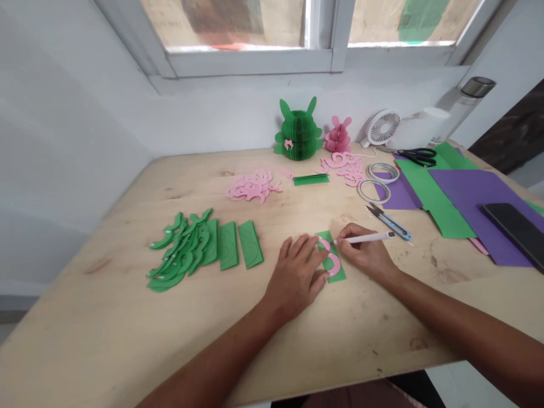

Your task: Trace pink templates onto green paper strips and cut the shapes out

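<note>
My right hand [364, 252] grips a white pen [372, 237], its tip at the right edge of a small green paper strip [339, 276]. On that strip lies a curvy pink paper cutout [335, 264], partly covered by fingers. My left hand [297, 271] lies flat with fingers spread, its fingertips pressing the cutout and strip against the table. Left of it are green paper rectangles [250, 243] with curved outlines drawn on them. Beside those sits a pile of green curved cutouts [181, 255].
Pink cutouts [253, 186] lie behind the hands. Thread snips [390, 221], tape rolls [374, 191], black scissors [419, 156], purple paper [480, 209] and a phone [516, 229] are on the right. A green honeycomb paper figure [300, 136], a pink one [339, 137] and a small fan [382, 127] stand by the wall.
</note>
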A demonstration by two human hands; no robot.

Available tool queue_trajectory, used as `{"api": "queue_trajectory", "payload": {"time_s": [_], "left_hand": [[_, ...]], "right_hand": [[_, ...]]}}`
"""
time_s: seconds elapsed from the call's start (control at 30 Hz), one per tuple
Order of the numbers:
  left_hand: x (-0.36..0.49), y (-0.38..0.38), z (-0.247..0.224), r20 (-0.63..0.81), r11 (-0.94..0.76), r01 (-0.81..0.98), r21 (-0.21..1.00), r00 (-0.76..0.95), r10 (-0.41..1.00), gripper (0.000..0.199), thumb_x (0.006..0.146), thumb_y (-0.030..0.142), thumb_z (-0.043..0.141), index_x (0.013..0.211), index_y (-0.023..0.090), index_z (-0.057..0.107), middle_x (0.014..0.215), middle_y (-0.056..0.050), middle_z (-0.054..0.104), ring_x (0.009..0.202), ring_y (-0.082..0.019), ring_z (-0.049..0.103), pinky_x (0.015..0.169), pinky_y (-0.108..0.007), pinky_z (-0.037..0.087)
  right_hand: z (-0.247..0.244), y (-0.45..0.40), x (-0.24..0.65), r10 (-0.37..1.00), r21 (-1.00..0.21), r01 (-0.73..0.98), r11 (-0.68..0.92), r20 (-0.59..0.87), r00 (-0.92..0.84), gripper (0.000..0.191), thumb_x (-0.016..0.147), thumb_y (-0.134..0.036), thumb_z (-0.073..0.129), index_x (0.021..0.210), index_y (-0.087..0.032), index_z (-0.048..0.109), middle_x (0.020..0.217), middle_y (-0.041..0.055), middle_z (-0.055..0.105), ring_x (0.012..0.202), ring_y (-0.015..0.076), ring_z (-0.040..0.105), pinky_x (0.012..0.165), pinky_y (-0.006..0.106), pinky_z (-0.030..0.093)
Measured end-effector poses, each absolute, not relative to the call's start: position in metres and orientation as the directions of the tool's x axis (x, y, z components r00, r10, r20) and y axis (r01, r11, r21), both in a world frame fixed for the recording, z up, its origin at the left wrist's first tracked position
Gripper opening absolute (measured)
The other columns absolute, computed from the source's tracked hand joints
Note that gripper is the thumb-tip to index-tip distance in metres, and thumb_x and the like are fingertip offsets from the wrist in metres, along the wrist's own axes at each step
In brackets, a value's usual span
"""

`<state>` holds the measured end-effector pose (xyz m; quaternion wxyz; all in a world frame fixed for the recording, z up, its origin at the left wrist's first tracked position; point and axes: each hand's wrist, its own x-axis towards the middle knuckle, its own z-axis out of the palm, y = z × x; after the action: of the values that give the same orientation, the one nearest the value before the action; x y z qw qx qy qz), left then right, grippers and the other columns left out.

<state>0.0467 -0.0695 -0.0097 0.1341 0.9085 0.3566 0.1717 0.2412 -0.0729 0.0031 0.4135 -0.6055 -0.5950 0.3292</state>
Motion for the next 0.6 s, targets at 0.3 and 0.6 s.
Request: {"api": "queue_trajectory", "payload": {"time_s": [0.3,0.6], "left_hand": [[0.0471,-0.0685,-0.0103,0.224,-0.713,0.605,0.354,0.686,0.692,0.039,0.089,0.032,0.048,0.127,0.024,0.051,0.141,-0.006,0.045,0.133,-0.027,0.032,0.111,-0.051,0.02],[0.0486,-0.0691,-0.0107,0.202,-0.707,0.625,0.332,0.685,0.7,0.044,0.089,0.032,0.047,0.132,0.024,0.047,0.141,-0.007,0.044,0.134,-0.027,0.032,0.111,-0.051,0.02]], "right_hand": [[0.0018,-0.075,0.2419,0.992,-0.894,0.444,0.064,0.107,0.073,0.005,0.074,-0.018,0.056,0.07,-0.018,0.057,0.063,-0.0012,0.056,0.055,0.0114,0.047,0.05,0.023,0.036],[0.0007,-0.0736,0.2433,0.993,-0.886,0.459,0.063,0.102,0.059,0.005,0.075,-0.019,0.056,0.07,-0.018,0.057,0.061,-0.0016,0.057,0.053,0.0114,0.047,0.049,0.023,0.036]]}}
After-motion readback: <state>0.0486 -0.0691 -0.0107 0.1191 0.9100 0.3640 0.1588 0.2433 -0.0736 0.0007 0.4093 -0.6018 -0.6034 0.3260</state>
